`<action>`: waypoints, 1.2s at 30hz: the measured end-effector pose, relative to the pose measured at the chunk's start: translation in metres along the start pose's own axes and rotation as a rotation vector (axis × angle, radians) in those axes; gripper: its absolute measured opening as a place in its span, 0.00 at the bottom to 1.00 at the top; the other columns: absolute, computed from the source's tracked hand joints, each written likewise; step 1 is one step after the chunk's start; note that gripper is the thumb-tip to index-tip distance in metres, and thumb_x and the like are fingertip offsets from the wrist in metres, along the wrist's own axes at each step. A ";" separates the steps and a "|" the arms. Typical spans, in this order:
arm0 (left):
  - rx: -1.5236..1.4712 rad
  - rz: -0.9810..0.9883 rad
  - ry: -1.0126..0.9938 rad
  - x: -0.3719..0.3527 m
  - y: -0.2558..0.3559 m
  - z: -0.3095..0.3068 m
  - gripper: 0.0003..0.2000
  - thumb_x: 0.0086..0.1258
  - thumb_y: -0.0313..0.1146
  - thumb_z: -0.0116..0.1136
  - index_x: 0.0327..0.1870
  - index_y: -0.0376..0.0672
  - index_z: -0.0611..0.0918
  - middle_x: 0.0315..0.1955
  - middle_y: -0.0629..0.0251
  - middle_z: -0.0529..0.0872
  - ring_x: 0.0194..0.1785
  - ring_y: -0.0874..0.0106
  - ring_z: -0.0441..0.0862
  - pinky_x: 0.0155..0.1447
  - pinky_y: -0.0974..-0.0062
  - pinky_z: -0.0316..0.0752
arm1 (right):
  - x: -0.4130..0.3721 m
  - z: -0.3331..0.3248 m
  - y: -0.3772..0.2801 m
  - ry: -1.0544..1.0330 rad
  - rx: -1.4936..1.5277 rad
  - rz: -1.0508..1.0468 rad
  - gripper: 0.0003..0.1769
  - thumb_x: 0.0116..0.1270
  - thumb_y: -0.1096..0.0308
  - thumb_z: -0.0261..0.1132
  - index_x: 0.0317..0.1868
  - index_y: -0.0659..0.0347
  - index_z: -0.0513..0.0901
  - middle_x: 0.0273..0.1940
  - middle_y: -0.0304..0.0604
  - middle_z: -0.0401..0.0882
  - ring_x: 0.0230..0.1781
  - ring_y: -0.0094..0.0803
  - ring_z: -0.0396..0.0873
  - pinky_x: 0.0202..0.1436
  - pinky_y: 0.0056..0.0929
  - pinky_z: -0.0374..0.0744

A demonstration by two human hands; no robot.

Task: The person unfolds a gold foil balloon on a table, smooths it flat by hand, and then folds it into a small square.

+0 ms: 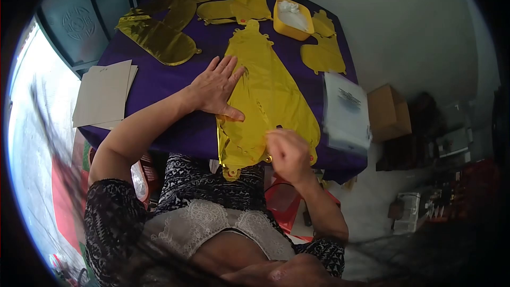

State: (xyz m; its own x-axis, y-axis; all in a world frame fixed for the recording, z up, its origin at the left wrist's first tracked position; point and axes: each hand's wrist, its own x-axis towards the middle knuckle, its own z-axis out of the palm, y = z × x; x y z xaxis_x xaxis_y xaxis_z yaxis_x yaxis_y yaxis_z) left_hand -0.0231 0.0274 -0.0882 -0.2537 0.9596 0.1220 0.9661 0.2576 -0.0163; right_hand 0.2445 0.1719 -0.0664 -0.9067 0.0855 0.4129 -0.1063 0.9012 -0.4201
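A large deflated gold foil balloon (271, 90) lies flat and creased in front of me, its near end hanging over the table's front edge. My left hand (217, 87) is open, palm down with spread fingers, on the balloon's left side. Closer to me, my right hand (289, 154) is closed at the balloon's near right part, its curled fingers against the foil. The fingertips are mostly hidden, but the hand appears to grip the foil.
More flat gold foil balloons, such as one (164, 40) at back left, lie on the purple tablecloth (159, 90). A yellow tub (295, 18) holds something white. Cardboard sheets (103, 93) sit left, clear plastic packets (346, 109) right, and a cardboard box (389, 111) stands beyond.
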 end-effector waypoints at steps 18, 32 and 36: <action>0.014 0.018 0.060 0.000 -0.004 0.009 0.72 0.49 0.92 0.44 0.78 0.25 0.61 0.77 0.28 0.59 0.83 0.40 0.52 0.85 0.47 0.45 | -0.002 -0.022 0.065 -0.120 -0.663 0.640 0.11 0.73 0.66 0.63 0.43 0.69 0.81 0.43 0.59 0.85 0.43 0.57 0.87 0.48 0.51 0.85; 0.008 0.008 0.035 0.001 -0.005 0.010 0.72 0.50 0.92 0.44 0.79 0.26 0.60 0.77 0.27 0.58 0.84 0.39 0.51 0.85 0.47 0.44 | 0.039 -0.060 0.065 0.215 0.539 0.613 0.12 0.74 0.80 0.60 0.55 0.70 0.79 0.37 0.40 0.86 0.36 0.19 0.81 0.40 0.22 0.79; 0.023 0.013 0.087 -0.001 -0.004 0.014 0.70 0.53 0.91 0.41 0.78 0.25 0.63 0.77 0.28 0.60 0.83 0.41 0.54 0.84 0.47 0.46 | 0.064 -0.055 0.036 0.145 0.590 0.454 0.19 0.73 0.82 0.60 0.63 0.70 0.77 0.43 0.42 0.86 0.40 0.21 0.82 0.45 0.22 0.80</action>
State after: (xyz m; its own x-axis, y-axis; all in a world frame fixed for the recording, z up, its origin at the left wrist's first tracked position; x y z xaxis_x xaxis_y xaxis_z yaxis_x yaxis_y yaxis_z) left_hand -0.0279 0.0272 -0.1018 -0.2354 0.9496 0.2070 0.9677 0.2488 -0.0406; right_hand 0.2048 0.2331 -0.0109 -0.8553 0.4853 0.1814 0.0268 0.3912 -0.9199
